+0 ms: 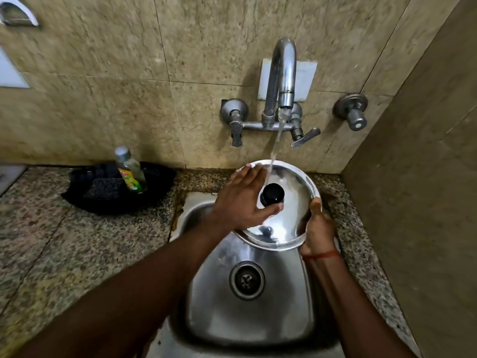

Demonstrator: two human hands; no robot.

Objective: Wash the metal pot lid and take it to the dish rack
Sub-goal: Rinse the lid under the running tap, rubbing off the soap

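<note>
**Two hands on the lid, stream overhead**

Both sets of fingers met the metal pot lid (286, 202) over the sink (247, 306). The right hand (318, 228) gripped its near-right rim; the left hand (245, 200) lay flat and unclenched across the top — beside the black knob (272, 193). Water struck just beyond, and no dish rack was in view.

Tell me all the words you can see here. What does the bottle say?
Dish soap bottle: it has a red, yellow and green label, but the words are too blurred to read.
Tap handle: there may be a tiny mark, too small to read.
There is nothing else with words.
</note>
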